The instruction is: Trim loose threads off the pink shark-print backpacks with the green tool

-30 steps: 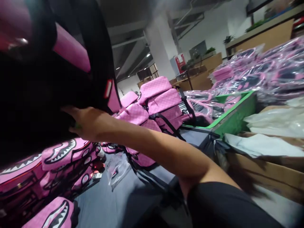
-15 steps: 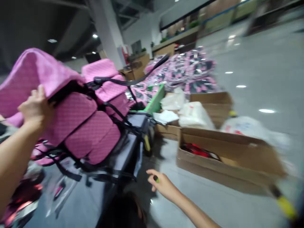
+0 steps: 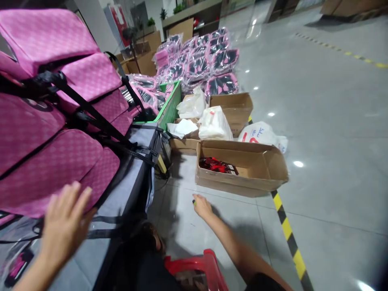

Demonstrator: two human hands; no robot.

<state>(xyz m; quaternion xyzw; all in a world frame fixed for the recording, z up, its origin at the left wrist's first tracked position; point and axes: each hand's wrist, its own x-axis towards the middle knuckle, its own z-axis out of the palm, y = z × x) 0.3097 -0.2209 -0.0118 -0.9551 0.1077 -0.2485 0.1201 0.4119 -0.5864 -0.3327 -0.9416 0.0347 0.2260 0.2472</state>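
A pink checked backpack [image 3: 63, 169] with black straps sits on the grey-topped table [image 3: 118, 202] at the left. My left hand [image 3: 65, 220] is open, fingers spread, at its lower front; whether it touches the fabric is unclear. Behind it stands another pink backpack [image 3: 91, 76], with a black strap [image 3: 91, 109] crossing between them. Over the floor, my right hand [image 3: 202, 206] is closed around a small object with a yellow-green and black end, mostly hidden by the fingers.
An open cardboard box [image 3: 242, 188] holding red and black items [image 3: 216, 165] is on the floor. White plastic bags [image 3: 215, 125] lie behind it. Plastic-wrapped pink bags [image 3: 200, 60] are piled beyond a green crate [image 3: 172, 101]. A red stool [image 3: 209, 262] is close below me.
My left hand has let go of the backpack's raised top and moved down to its front. The view has turned; my right hand still hangs over the floor.
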